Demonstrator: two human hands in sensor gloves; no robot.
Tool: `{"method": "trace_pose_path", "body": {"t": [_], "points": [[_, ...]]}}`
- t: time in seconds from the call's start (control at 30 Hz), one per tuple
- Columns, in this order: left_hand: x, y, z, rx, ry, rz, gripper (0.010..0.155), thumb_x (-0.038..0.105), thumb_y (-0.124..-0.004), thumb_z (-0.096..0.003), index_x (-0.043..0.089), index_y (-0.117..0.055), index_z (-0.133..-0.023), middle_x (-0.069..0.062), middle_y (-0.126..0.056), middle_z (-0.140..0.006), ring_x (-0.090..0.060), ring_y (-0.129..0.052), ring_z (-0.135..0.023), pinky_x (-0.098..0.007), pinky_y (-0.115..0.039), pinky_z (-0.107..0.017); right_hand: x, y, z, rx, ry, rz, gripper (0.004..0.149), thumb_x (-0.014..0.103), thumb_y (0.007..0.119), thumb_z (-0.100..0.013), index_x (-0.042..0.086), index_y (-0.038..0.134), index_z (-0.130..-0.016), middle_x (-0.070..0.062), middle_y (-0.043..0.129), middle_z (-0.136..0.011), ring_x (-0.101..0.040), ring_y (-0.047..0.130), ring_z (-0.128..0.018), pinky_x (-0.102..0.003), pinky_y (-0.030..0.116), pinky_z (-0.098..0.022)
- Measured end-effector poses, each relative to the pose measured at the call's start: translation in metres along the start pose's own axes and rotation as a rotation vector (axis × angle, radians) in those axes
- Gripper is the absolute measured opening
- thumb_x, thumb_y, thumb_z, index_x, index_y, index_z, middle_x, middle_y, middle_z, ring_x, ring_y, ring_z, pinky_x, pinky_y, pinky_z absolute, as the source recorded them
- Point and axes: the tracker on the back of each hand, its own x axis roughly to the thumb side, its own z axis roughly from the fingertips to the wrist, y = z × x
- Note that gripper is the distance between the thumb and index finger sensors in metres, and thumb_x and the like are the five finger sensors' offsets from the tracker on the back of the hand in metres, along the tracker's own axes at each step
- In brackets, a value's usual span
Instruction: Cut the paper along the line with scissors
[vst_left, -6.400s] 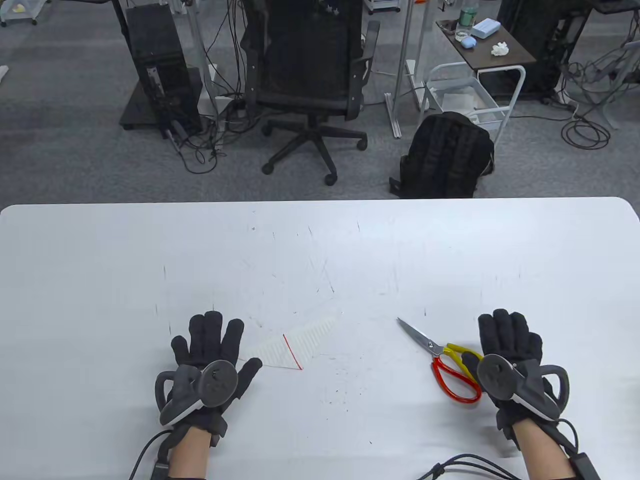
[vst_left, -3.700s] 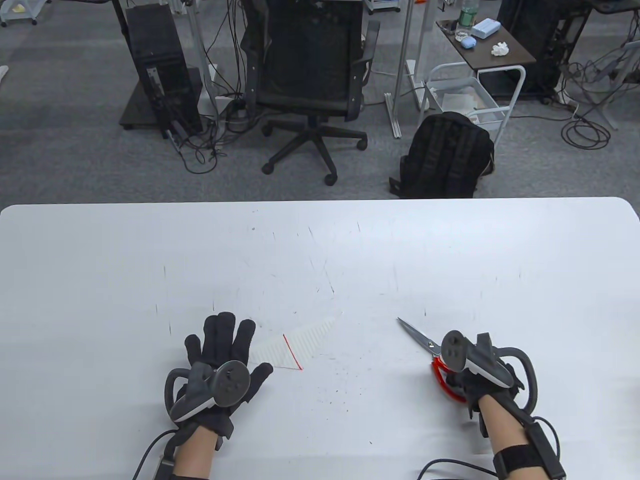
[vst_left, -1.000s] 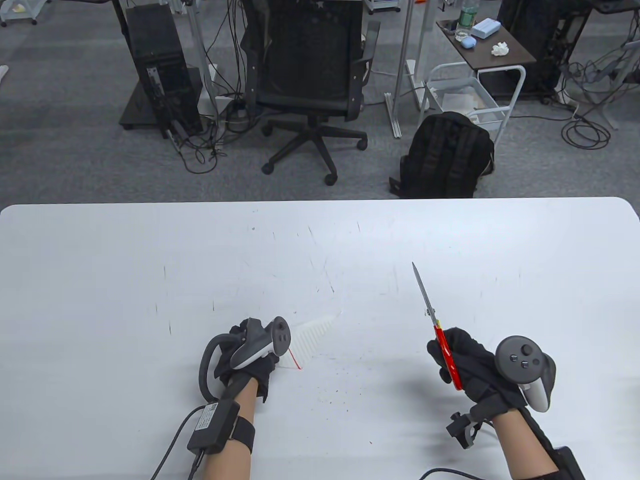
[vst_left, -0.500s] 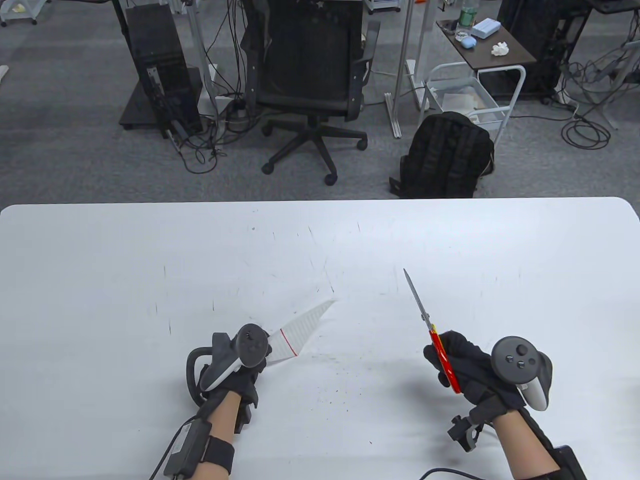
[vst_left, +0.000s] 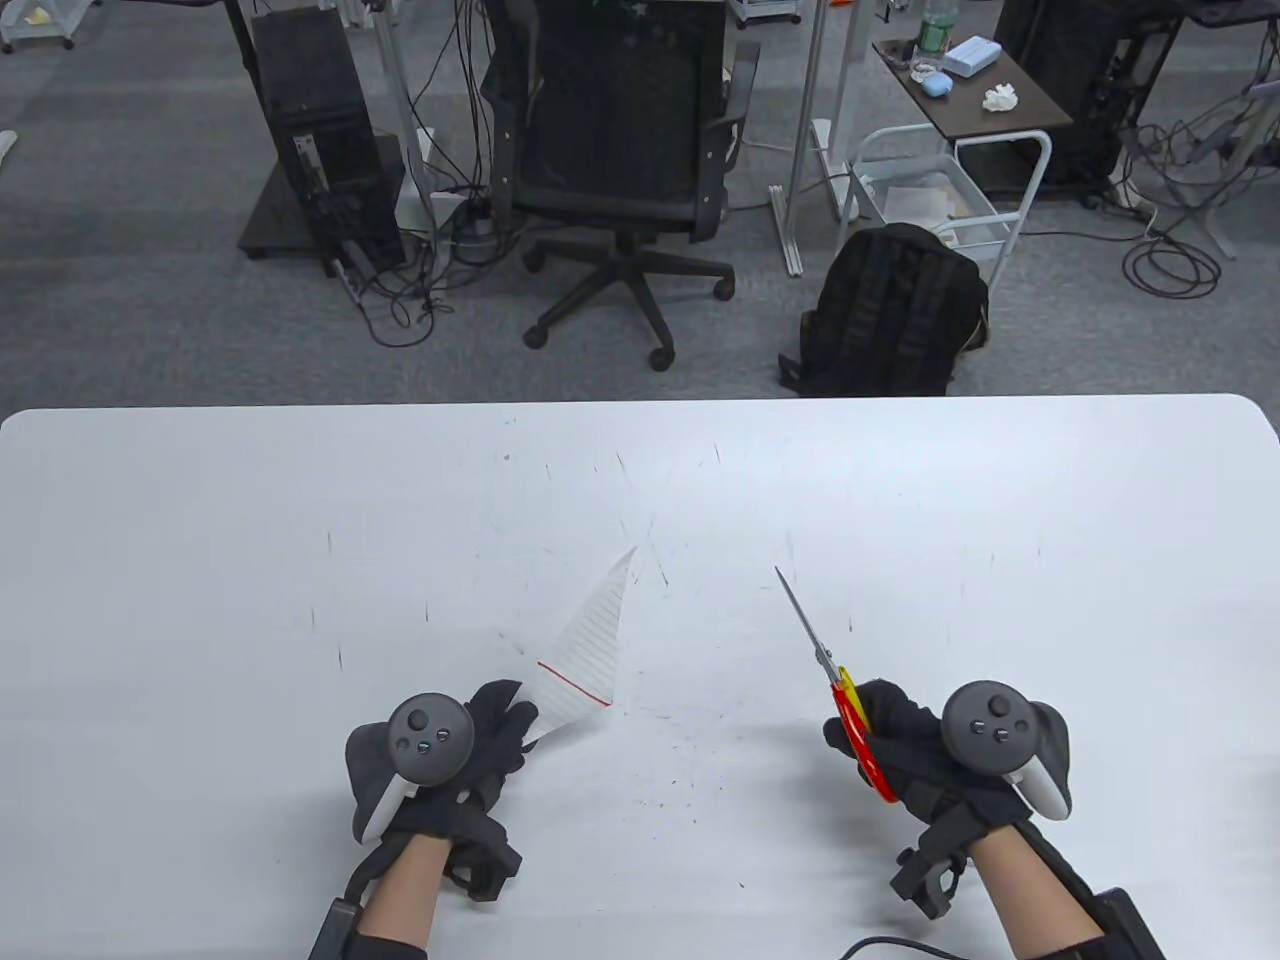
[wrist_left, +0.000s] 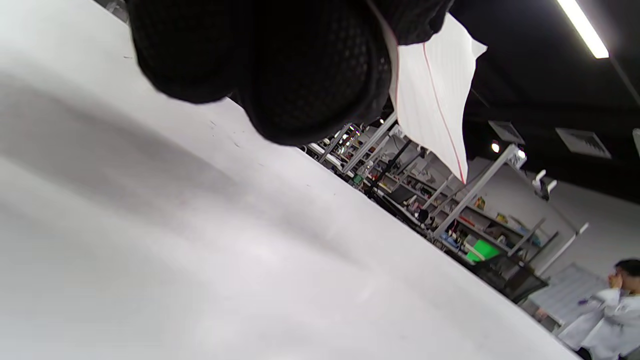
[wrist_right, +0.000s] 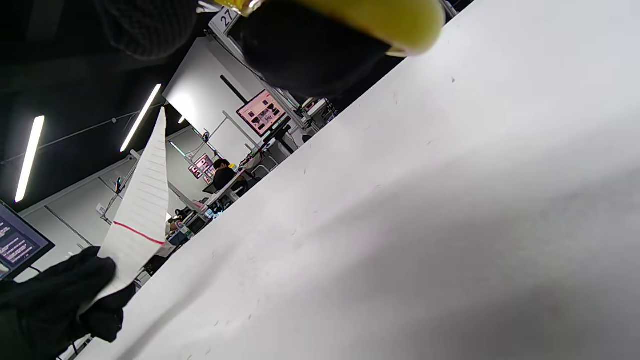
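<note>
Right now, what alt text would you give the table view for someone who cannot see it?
Two gloved hands over a white table: the left hand holds up a lined paper marked with a red line, the right hand holds closed scissors, blades pointing away.

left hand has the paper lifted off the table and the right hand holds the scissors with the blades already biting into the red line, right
Not quite. The left hand does hold the paper lifted off the table, and the right hand holds the scissors, but the table view shows the blades well apart from the paper, to its right, so they are not touching the red line.
</note>
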Motion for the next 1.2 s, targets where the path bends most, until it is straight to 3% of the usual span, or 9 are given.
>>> {"method": "trace_pose_path", "body": {"t": [0.13, 0.3, 0.37, 0.6, 0.7, 0.93, 1.2], "points": [[0.002, 0.005, 0.001, 0.022, -0.012, 0.078, 0.037, 0.04, -0.065, -0.0592, 0.023, -0.074, -0.091, 0.004, -0.096, -0.063, -0.006, -0.099, -0.047, -0.028, -0.088, -0.042, 0.008, 0.005, 0.0, -0.021, -0.063, 0.069, 0.06, 0.052, 0.07, -0.053, 0.005, 0.059, -0.09, -0.012, 0.084, -0.068, -0.013, 0.091, -0.038, -0.026, 0.07, -0.026], [0.004, 0.002, 0.004, -0.015, -0.001, 0.209, 0.037, 0.04, -0.065, -0.0597, 0.023, -0.073, -0.092, 0.005, -0.095, -0.063, -0.006, -0.099, -0.047, -0.027, -0.088, -0.041, 0.014, 0.012, 0.001, 0.052, -0.11, 0.083, 0.061, 0.055, 0.068, -0.053, 0.006, 0.061, -0.089, -0.011, 0.085, -0.065, -0.011, 0.091, -0.035, -0.024, 0.07, -0.024], [0.004, 0.001, 0.004, -0.039, 0.002, 0.261, 0.037, 0.04, -0.065, -0.06, 0.023, -0.073, -0.092, 0.005, -0.095, -0.063, -0.005, -0.099, -0.047, -0.027, -0.088, -0.042, 0.016, 0.015, 0.001, 0.114, -0.106, 0.085, 0.066, 0.061, 0.063, -0.053, 0.005, 0.061, -0.089, -0.011, 0.085, -0.065, -0.01, 0.091, -0.034, -0.024, 0.069, -0.024], [0.003, -0.007, 0.002, -0.128, 0.02, 0.388, 0.037, 0.041, -0.062, -0.062, 0.023, -0.07, -0.094, 0.006, -0.093, -0.066, -0.004, -0.097, -0.049, -0.026, -0.087, -0.044, 0.023, 0.031, 0.003, 0.309, -0.066, 0.199, 0.074, 0.064, 0.059, -0.056, 0.001, 0.056, -0.094, -0.019, 0.081, -0.073, -0.018, 0.09, -0.044, -0.031, 0.071, -0.03], [0.005, -0.01, 0.001, -0.155, 0.004, 0.389, 0.037, 0.041, -0.062, -0.0621, 0.024, -0.069, -0.094, 0.007, -0.093, -0.066, -0.004, -0.097, -0.05, -0.025, -0.087, -0.044, 0.025, 0.04, 0.002, 0.454, -0.073, 0.123, 0.077, 0.064, 0.056, -0.057, -0.001, 0.052, -0.097, -0.022, 0.078, -0.078, -0.022, 0.089, -0.049, -0.034, 0.071, -0.034], [0.014, -0.016, 0.0, -0.218, -0.083, 0.311, 0.037, 0.041, -0.064, -0.0608, 0.024, -0.071, -0.093, 0.006, -0.094, -0.065, -0.005, -0.098, -0.048, -0.026, -0.088, -0.043, 0.028, 0.051, 0.002, 0.665, -0.13, 0.106, 0.083, 0.066, 0.049, -0.059, -0.005, 0.044, -0.102, -0.027, 0.072, -0.086, -0.028, 0.086, -0.059, -0.039, 0.07, -0.041], [0.025, -0.022, 0.002, -0.266, -0.117, 0.283, 0.038, 0.041, -0.064, -0.0608, 0.024, -0.071, -0.093, 0.006, -0.094, -0.065, -0.005, -0.098, -0.049, -0.026, -0.088, -0.043, 0.034, 0.063, 0.002, 0.698, -0.179, 0.081, 0.084, 0.067, 0.045, -0.061, -0.006, 0.04, -0.103, -0.029, 0.068, -0.087, -0.029, 0.084, -0.062, -0.04, 0.069, -0.042]]}}
